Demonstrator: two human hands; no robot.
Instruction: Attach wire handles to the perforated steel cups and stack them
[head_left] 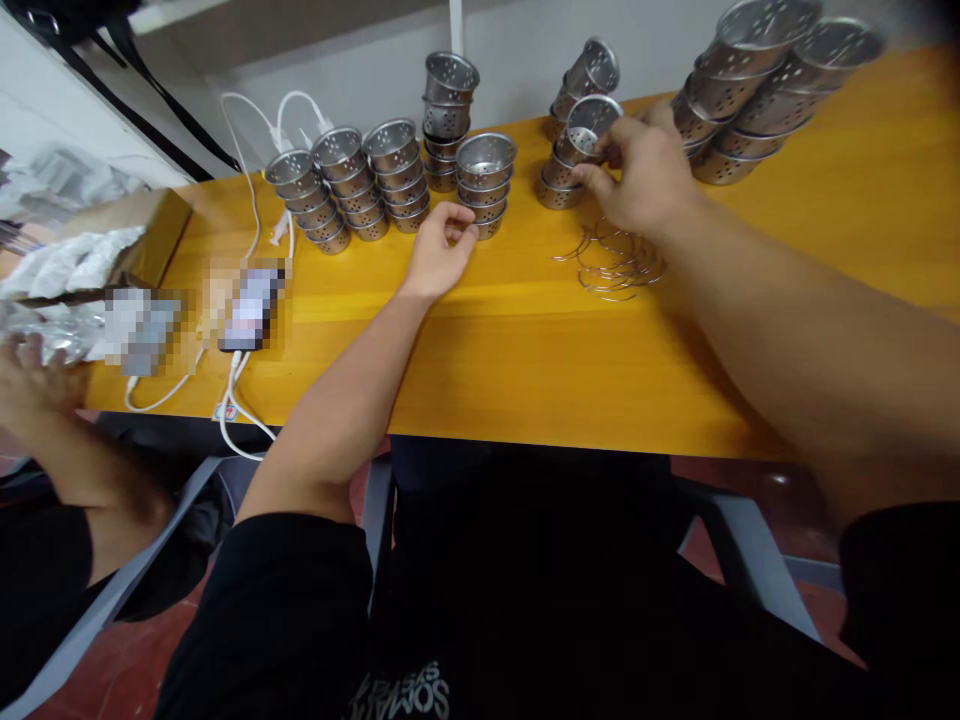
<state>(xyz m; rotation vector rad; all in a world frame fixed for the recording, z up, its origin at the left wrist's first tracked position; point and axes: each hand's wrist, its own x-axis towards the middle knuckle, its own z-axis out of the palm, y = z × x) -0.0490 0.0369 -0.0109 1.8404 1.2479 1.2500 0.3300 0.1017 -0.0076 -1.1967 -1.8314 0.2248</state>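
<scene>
My right hand (649, 170) grips a perforated metal cup (591, 122) at its rim, with thumb and fingers on its right side. This cup is at the top of a short, slightly tilted stack; whether it rests fully in the cup below I cannot tell. Beside the lower left of another stack of perforated cups (486, 180) is my left hand (441, 252). Its fingers are loosely curled, with a gap to the thumb, and the fingertips appear to touch the stack. Thin wire rings (619, 262) lie in a loose pile below my right hand.
More cup stacks (341, 180) stand along the back of the wooden table (525, 370), with taller ones (757, 90) at right. A phone (252, 308) with white cables lies left. A co-worker's hand (34, 375) is near plastic bags (64, 325) and a cardboard box (161, 235).
</scene>
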